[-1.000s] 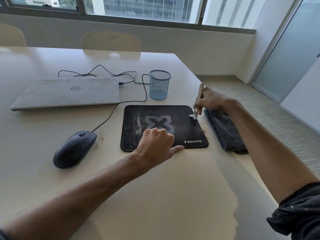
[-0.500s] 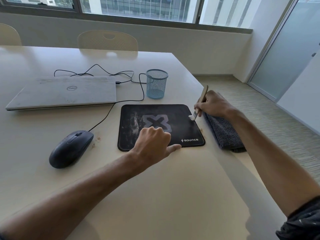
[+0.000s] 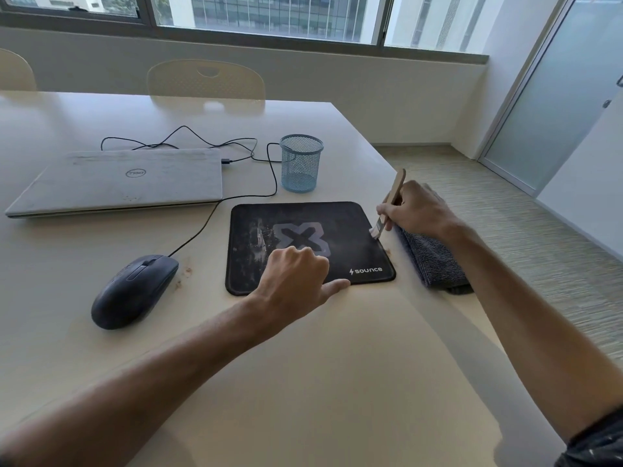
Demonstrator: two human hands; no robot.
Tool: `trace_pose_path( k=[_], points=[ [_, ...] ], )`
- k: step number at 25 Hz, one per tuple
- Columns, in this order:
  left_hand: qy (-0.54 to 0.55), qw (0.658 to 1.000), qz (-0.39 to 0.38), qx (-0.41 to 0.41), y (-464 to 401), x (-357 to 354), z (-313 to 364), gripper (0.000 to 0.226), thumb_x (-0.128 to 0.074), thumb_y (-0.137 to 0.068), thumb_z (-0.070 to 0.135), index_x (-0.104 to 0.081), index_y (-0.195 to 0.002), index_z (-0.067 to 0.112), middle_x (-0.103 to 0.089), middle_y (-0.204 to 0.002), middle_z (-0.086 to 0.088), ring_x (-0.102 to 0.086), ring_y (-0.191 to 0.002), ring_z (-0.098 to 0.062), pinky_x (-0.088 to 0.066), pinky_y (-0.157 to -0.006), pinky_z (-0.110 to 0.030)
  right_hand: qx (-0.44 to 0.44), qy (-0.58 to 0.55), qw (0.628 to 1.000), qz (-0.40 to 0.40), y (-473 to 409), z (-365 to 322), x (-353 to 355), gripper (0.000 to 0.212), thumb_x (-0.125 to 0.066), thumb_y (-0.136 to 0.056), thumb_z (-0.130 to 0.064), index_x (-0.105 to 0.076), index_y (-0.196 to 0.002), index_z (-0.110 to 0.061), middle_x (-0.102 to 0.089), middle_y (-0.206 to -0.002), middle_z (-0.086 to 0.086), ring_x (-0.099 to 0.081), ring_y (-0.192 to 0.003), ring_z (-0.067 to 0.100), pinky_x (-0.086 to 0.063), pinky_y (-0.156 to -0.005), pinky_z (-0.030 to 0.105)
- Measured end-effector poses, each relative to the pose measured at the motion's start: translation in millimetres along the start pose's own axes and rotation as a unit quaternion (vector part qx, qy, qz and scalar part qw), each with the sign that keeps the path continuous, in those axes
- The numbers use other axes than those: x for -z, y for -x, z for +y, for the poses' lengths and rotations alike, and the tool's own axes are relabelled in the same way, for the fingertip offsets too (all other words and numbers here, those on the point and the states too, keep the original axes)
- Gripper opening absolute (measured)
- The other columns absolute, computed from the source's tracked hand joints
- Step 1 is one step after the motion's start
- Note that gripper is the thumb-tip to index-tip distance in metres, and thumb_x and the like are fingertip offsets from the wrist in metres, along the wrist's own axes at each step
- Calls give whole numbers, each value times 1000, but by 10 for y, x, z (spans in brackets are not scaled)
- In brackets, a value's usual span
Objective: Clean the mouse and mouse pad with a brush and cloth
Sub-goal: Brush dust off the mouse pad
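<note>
Over the last 1 s, the right hand [image 3: 416, 210], gripping the brush [image 3: 387, 207], has kept its bristles at the mouse pad [image 3: 303, 244] right edge while the left hand [image 3: 293, 278], fingers curled, pins it, indicating ongoing brushing.

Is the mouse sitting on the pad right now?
No, the mouse lies on the table left of the pad.

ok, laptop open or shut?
Shut. The laptop lies flat on the table, lid down with its logo facing up; no screen or keyboard shows.
</note>
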State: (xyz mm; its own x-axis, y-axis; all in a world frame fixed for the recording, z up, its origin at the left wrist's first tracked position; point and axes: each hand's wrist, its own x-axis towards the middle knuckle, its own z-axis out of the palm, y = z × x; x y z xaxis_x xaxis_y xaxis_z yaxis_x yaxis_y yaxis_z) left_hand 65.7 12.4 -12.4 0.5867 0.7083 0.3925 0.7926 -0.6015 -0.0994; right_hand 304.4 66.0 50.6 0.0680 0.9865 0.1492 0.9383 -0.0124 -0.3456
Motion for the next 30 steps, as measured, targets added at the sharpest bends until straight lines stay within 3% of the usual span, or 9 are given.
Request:
trace_pose_path(
  k=[3, 7, 11, 14, 18, 21, 25, 28, 30],
  points=[
    [0, 1000, 1, -1, 5, -2, 9, 64, -41, -89, 72, -39, -56, 16, -46, -56, 2, -55, -53, -16, -43, -54, -26, -2, -24, 993, -118, 26, 7, 73, 30, -67, -90, -24, -74, -63, -16, -73, -61, -7, -62, -60, -4, -46, -71, 31],
    [-6, 1000, 0, -6, 11, 12, 3, 64, -44, -88, 71, -43, -55, 15, -45, -53, 3, -53, -50, -15, -42, -53, -25, 3, -5, 1000, -4, 50, 1, 12, 35, -68, -89, -34, -73, -58, -19, -69, -59, -11, -66, -72, 11, -48, -68, 33],
    [-9, 1000, -11, 4, 11, 26, 26, 63, -38, -90, 71, -41, -59, 16, -45, -59, 3, -56, -58, -16, -41, -56, -26, -4, -22, 993, -117, 72, -30, 88, 28, -67, -90, -26, -75, -65, -15, -74, -64, -7, -66, -72, 5, -53, -81, 35],
    [-15, 1000, -17, 10, 9, 25, 20, 63, -37, -90, 71, -47, -63, 15, -47, -62, 2, -58, -60, -17, -43, -58, -26, 15, 6, 1000, -22, 99, -53, 40, 30, -68, -87, -35, -74, -67, -15, -70, -63, -7, -64, -67, 11, -54, -72, 36],
    [-9, 1000, -5, 8, 12, 4, 14, 64, -40, -89, 71, -47, -61, 14, -47, -59, 2, -52, -55, -15, -40, -55, -26, 22, 14, 994, -107, 162, -28, 66, 26, -66, -86, -31, -76, -68, -15, -73, -62, -10, -69, -72, 9, -57, -80, 41],
    [-6, 1000, 2, 4, 9, -8, 12, 64, -42, -89, 71, -49, -59, 14, -47, -56, 2, -55, -53, -16, -42, -54, -26, 17, 10, 999, -26, 186, -22, 59, 30, -65, -83, -43, -76, -70, -17, -72, -64, -8, -68, -71, 12, -57, -77, 41],
    [-4, 1000, 25, 3, 10, -19, 3, 64, -47, -87, 70, -45, -54, 14, -44, -51, 3, -49, -46, -15, -41, -51, -25, 8, -1, 994, -109, 255, -1, 87, 29, -66, -88, -33, -72, -64, -18, -73, -64, -11, -66, -70, 2, -54, -83, 37],
    [-9, 999, 32, -1, 12, -36, 5, 65, -49, -87, 69, -42, -52, 15, -42, -48, 4, -44, -43, -13, -37, -50, -24, 8, -2, 1000, -15, 311, 20, 76, 30, -67, -88, -35, -72, -67, -15, -73, -65, -9, -69, -74, 10, -56, -79, 39],
    [-9, 999, 43, 0, 17, -32, -1, 66, -54, -85, 68, -40, -48, 15, -38, -44, 5, -40, -39, -11, -33, -47, -23, 13, -11, 999, -43, 355, 2, 60, 29, -67, -88, -32, -71, -66, -14, -72, -63, -10, -70, -73, 11, -56, -79, 40]
  ],
)
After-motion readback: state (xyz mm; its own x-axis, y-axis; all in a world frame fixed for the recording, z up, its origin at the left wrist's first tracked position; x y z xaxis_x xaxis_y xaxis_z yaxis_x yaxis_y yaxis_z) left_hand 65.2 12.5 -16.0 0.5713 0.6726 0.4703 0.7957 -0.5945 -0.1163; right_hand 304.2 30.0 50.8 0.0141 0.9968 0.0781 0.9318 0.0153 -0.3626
